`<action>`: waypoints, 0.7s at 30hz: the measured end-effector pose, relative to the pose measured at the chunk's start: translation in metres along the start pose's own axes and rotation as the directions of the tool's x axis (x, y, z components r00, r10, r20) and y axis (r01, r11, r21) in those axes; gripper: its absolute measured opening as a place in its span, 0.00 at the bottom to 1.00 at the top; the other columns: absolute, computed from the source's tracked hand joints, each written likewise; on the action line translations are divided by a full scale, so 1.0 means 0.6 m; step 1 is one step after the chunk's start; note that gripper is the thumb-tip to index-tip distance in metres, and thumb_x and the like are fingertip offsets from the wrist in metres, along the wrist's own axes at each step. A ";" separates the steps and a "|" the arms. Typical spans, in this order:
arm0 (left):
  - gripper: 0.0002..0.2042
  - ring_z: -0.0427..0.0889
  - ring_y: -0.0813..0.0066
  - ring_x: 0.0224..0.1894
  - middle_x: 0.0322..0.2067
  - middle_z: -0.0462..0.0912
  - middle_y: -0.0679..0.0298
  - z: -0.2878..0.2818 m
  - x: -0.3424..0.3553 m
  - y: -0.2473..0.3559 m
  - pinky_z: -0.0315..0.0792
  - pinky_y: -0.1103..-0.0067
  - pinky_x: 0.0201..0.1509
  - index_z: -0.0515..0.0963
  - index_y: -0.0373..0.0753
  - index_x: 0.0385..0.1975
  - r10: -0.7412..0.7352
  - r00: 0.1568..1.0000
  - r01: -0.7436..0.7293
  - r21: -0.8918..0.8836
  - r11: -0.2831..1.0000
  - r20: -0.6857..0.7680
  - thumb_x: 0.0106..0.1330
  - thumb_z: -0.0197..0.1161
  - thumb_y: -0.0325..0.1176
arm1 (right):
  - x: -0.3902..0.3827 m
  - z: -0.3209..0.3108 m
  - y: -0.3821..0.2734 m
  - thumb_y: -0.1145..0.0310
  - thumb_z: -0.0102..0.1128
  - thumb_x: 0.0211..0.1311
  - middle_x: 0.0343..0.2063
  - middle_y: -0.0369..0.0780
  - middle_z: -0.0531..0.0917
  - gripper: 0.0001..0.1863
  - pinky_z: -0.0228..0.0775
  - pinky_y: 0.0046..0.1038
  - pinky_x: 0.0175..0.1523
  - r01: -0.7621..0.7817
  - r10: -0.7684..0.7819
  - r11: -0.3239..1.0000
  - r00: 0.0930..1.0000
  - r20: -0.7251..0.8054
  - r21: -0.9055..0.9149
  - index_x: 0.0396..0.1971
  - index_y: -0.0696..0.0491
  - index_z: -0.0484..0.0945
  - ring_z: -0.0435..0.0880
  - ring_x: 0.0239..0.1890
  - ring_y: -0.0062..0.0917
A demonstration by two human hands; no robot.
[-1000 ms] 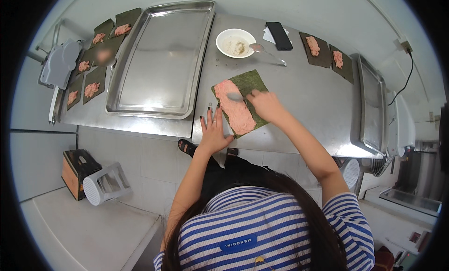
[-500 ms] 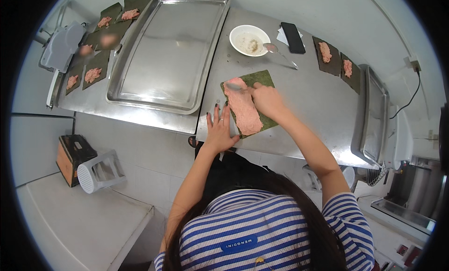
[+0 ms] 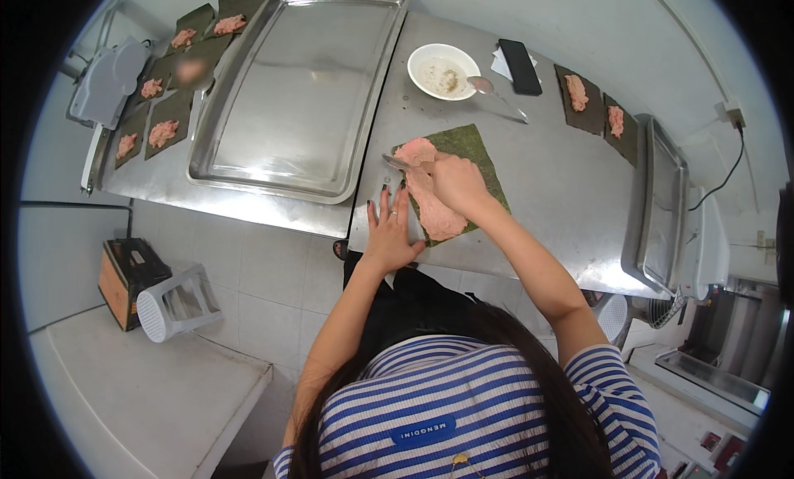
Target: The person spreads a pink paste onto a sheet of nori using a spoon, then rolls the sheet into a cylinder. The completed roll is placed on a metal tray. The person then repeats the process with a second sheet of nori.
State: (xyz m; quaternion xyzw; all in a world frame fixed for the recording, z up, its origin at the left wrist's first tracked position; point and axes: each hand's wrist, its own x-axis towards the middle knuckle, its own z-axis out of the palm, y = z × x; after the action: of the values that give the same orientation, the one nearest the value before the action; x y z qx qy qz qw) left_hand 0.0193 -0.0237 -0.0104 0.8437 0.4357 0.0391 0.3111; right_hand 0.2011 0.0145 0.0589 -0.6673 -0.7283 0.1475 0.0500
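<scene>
Presently, the seaweed sheet lies flat on the steel table, right of the large tray. Pink paste covers a band along the sheet's tray-facing side. The right hand is closed around the spoon, its head directed toward the tray at the paste's edge. The left hand, fingers spread and gripping nothing, lies near the tray's near right corner. The white bowl and phone sit right of the tray; further seaweed pieces lie left of it
</scene>
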 end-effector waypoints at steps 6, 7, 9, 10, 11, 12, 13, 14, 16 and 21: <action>0.53 0.35 0.46 0.73 0.69 0.47 0.46 -0.001 0.000 0.004 0.30 0.49 0.71 0.39 0.29 0.69 0.004 1.000 -0.004 -0.002 1.000 -0.009 0.48 0.67 0.45 | 0.011 -0.045 0.028 0.74 0.52 0.53 0.33 0.44 0.79 0.16 0.74 0.40 0.35 0.094 -0.104 0.989 0.991 -0.082 -0.112 0.43 0.51 0.81 0.82 0.32 0.40; 0.53 0.35 0.46 0.73 0.69 0.47 0.46 -0.002 0.001 0.005 0.30 0.49 0.71 0.39 0.29 0.69 0.005 1.000 -0.005 -0.001 1.000 -0.010 0.48 0.68 0.45 | 0.008 -0.048 0.033 0.74 0.52 0.53 0.32 0.44 0.79 0.16 0.74 0.40 0.35 0.113 -0.129 0.980 0.987 -0.092 -0.161 0.43 0.51 0.81 0.82 0.32 0.40; 0.54 0.36 0.46 0.73 0.69 0.47 0.46 -0.002 0.001 0.006 0.30 0.49 0.71 0.39 0.29 0.69 0.004 1.000 -0.004 0.002 1.000 -0.012 0.48 0.68 0.45 | -0.006 -0.028 0.044 0.74 0.52 0.53 0.31 0.43 0.78 0.16 0.74 0.40 0.35 0.164 -0.180 0.957 0.983 -0.046 -0.239 0.42 0.51 0.82 0.82 0.31 0.39; 0.54 0.36 0.46 0.73 0.69 0.47 0.46 -0.002 0.000 0.006 0.30 0.49 0.71 0.39 0.29 0.69 0.006 1.000 -0.006 -0.001 1.000 -0.011 0.48 0.68 0.45 | -0.017 -0.018 0.049 0.74 0.52 0.53 0.31 0.43 0.78 0.17 0.74 0.40 0.35 0.190 -0.204 0.942 0.979 -0.021 -0.277 0.42 0.51 0.82 0.82 0.31 0.39; 0.54 0.36 0.46 0.73 0.69 0.47 0.46 -0.003 -0.001 0.006 0.30 0.49 0.71 0.39 0.29 0.69 0.003 1.000 -0.003 -0.005 1.000 -0.013 0.48 0.68 0.45 | -0.034 -0.021 0.050 0.74 0.53 0.52 0.30 0.43 0.78 0.17 0.74 0.39 0.35 0.226 -0.227 0.934 0.974 0.029 -0.277 0.43 0.50 0.81 0.82 0.31 0.38; 0.54 0.35 0.46 0.73 0.69 0.47 0.47 -0.004 -0.002 0.004 0.30 0.50 0.71 0.39 0.29 0.69 -0.001 1.000 0.001 -0.008 1.000 -0.016 0.48 0.68 0.45 | -0.056 -0.027 0.050 0.74 0.54 0.50 0.30 0.43 0.79 0.18 0.75 0.38 0.35 0.263 -0.251 0.925 0.965 0.077 -0.274 0.43 0.49 0.81 0.82 0.31 0.37; 0.54 0.35 0.46 0.73 0.70 0.47 0.47 -0.004 -0.002 0.003 0.30 0.50 0.71 0.39 0.29 0.69 -0.005 1.000 0.004 -0.008 1.000 -0.014 0.48 0.68 0.45 | -0.069 -0.036 0.052 0.73 0.56 0.49 0.30 0.43 0.79 0.18 0.75 0.37 0.35 0.300 -0.275 0.915 0.953 0.125 -0.270 0.43 0.48 0.81 0.83 0.32 0.37; 0.54 0.35 0.46 0.73 0.70 0.47 0.47 -0.005 -0.001 0.004 0.30 0.50 0.71 0.39 0.29 0.69 -0.006 1.000 0.005 -0.007 1.000 -0.010 0.48 0.68 0.45 | -0.075 -0.055 0.054 0.73 0.56 0.49 0.30 0.43 0.79 0.17 0.75 0.37 0.35 0.298 -0.261 0.925 0.949 0.176 -0.236 0.41 0.49 0.81 0.83 0.32 0.37; 0.54 0.35 0.46 0.73 0.70 0.47 0.47 -0.004 -0.003 0.004 0.30 0.50 0.71 0.39 0.29 0.69 -0.010 1.000 0.010 -0.002 1.000 -0.005 0.48 0.68 0.45 | -0.084 -0.088 0.052 0.73 0.56 0.48 0.30 0.42 0.79 0.14 0.75 0.37 0.35 0.284 -0.232 0.944 0.932 0.278 -0.167 0.38 0.50 0.81 0.82 0.32 0.37; 0.54 0.35 0.45 0.73 0.69 0.47 0.46 -0.008 0.002 0.009 0.31 0.50 0.71 0.39 0.28 0.68 0.003 1.000 -0.003 0.022 1.000 0.015 0.48 0.68 0.45 | -0.029 -0.058 0.054 0.76 0.51 0.51 0.31 0.39 0.78 0.19 0.74 0.37 0.34 0.206 -0.203 0.946 0.978 0.040 -0.251 0.44 0.47 0.81 0.82 0.31 0.35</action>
State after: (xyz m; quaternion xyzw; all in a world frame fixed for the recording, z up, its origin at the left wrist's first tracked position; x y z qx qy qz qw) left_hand 0.0221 -0.0229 -0.0038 0.8480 0.4325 0.0287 0.3050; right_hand 0.2433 0.0048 0.0851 -0.5881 -0.8067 0.0517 -0.0258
